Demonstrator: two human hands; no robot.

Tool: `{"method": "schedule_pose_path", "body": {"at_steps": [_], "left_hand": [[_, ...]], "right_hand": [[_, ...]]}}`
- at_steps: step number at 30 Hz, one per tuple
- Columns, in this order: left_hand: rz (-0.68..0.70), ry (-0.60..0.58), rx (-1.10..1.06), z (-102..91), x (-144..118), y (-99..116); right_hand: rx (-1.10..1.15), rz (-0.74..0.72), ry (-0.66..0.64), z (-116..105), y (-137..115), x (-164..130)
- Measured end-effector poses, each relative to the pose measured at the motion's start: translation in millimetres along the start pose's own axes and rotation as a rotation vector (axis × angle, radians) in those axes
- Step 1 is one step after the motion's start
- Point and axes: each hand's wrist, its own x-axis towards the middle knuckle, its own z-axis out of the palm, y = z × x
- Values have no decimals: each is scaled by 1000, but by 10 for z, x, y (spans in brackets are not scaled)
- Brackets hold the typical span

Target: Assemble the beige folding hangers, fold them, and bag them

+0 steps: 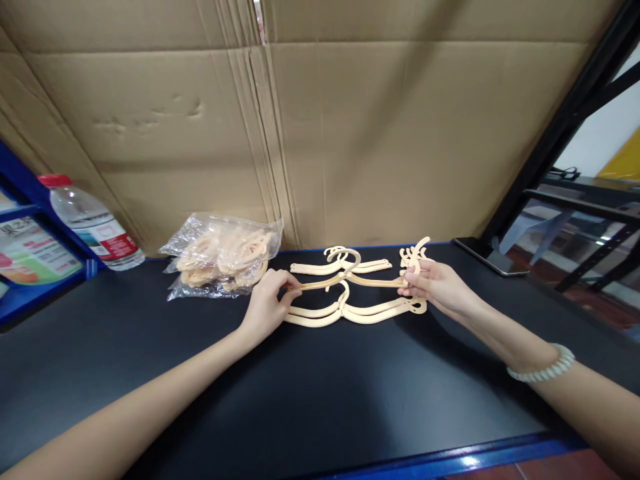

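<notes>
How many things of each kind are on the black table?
Loose cream hangers: about 4, overlapping, so not certain
Held hanger, gripped by left hand and right hand: 1 of these
Plastic bag of hangers: 1
Water bottle: 1
Phone: 1
Total: about 7

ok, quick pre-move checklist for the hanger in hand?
1. Left hand pinches the held hanger at its left end: ok.
2. Right hand grips its right end: ok.
3. Held hanger lifted off the flat hangers below: cannot tell.
4. Bag of hangers apart from both hands: ok.
5. Water bottle lying far left, out of the way: ok.
6. Phone near table edge, right: ok.
</notes>
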Motion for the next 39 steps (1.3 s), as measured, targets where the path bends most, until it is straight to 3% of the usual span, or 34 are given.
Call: {"method": "schedule_pose_path", "body": {"at_steps": [11,19,28,35,39], "left_hand": [[23,-38,32,-13,-3,24],[321,-214,295,-211,51,213],[349,-400,543,-461,131,375],[321,-599,666,-612,186,424],[322,-672,658,-666,192,475]], "right_hand": [[-37,-82,62,22,-5,-11],[-36,-154,120,12,-9,-6],[99,-77,-18,26,-78,-32],[185,-34,-123,-277,-150,105],[-17,-50,-226,-555,-235,126]]}}
